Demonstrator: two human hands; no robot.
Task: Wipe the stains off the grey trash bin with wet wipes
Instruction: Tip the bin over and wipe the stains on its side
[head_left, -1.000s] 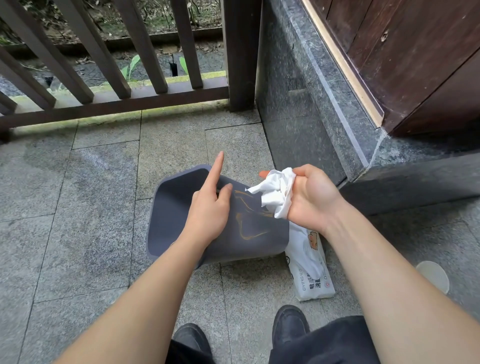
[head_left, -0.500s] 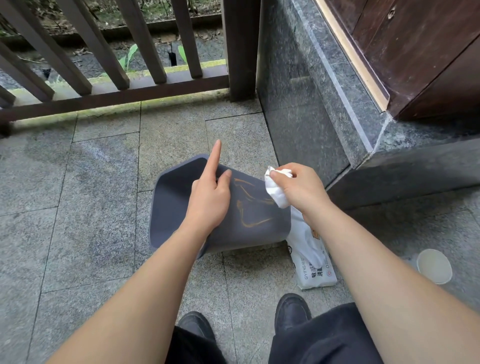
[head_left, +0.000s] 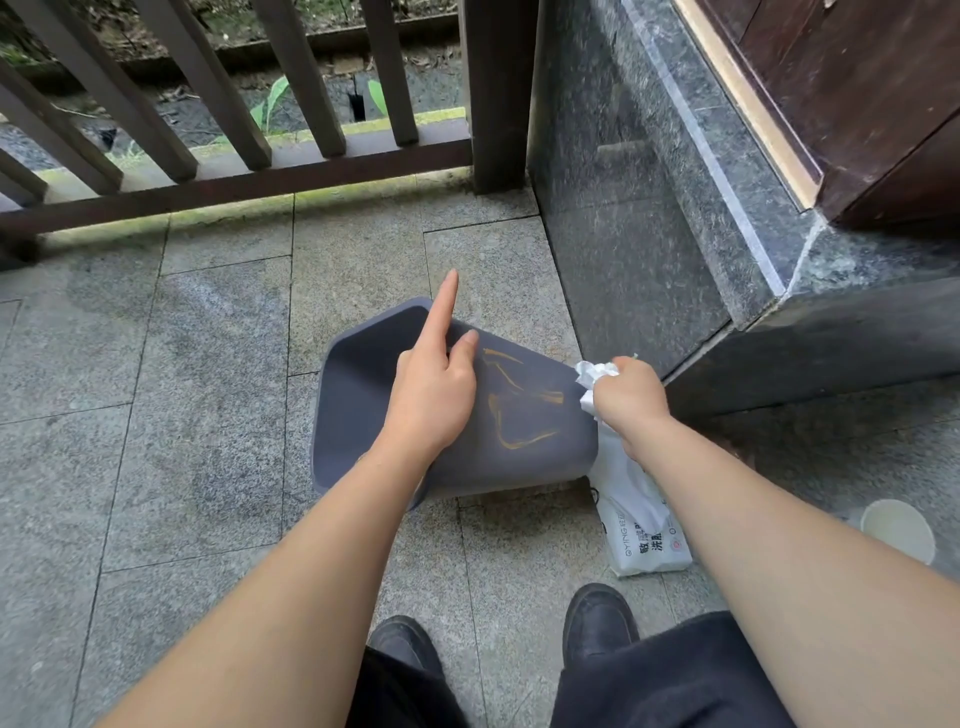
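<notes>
The grey trash bin (head_left: 524, 457) lies on its side on the stone floor, its open mouth facing left. Orange-brown stain lines (head_left: 511, 410) run across its upper side. My left hand (head_left: 434, 389) rests on the bin near the rim, palm down, index finger stretched out and pointing away. My right hand (head_left: 631, 397) is closed around a crumpled white wet wipe (head_left: 592, 376) at the bin's right end, close to its base. A white wet-wipe pack (head_left: 639, 512) lies on the floor just right of the bin, partly under my right forearm.
A dark polished stone step (head_left: 649, 249) rises close on the right, with a wooden door (head_left: 857, 93) above it. A brown wooden railing (head_left: 234, 156) closes off the far side. A white round lid or cup (head_left: 897, 530) lies at right. My two black shoes (head_left: 600, 621) stand below the bin.
My right hand has bunched the wipe tighter and lowered it from in front of the bin to the bin's right end. My left hand stayed on the bin.
</notes>
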